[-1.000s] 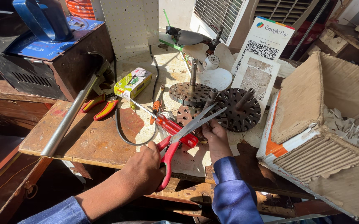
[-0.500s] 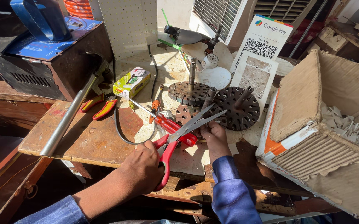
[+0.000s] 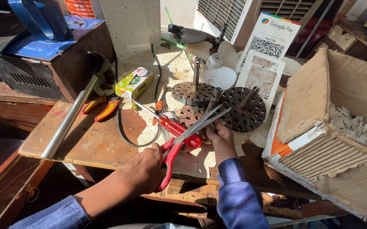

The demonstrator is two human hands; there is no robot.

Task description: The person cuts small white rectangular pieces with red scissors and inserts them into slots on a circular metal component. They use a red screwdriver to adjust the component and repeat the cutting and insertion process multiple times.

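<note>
Head view: at the far left a dark metal box (image 3: 60, 63) with a blue handle (image 3: 35, 19) is seen on a wooden bench (image 3: 86, 144). A grey metal pipe (image 3: 71, 116) is laid slantwise across the bench, and red-and-yellow pliers (image 3: 101, 108) are found just beside it. A small yellow-green carton (image 3: 134, 82) is set near a black cable (image 3: 126, 131). The left hand (image 3: 145, 167) is clenched around the red handles of the scissors (image 3: 183, 138), whose blades are parted and pointed up to the right. A red-handled screwdriver (image 3: 173, 126) is crossed by the scissors. The right hand (image 3: 221, 138) is placed just under the blade tips, fingers curled around something small; what is gripped cannot be told. Three round slotted metal discs (image 3: 245, 110) with shafts are stood just beyond the hands. A white printed card (image 3: 268, 55) is propped behind them. At the right a torn cardboard box (image 3: 340, 127) holding white scraps is seen.
</note>
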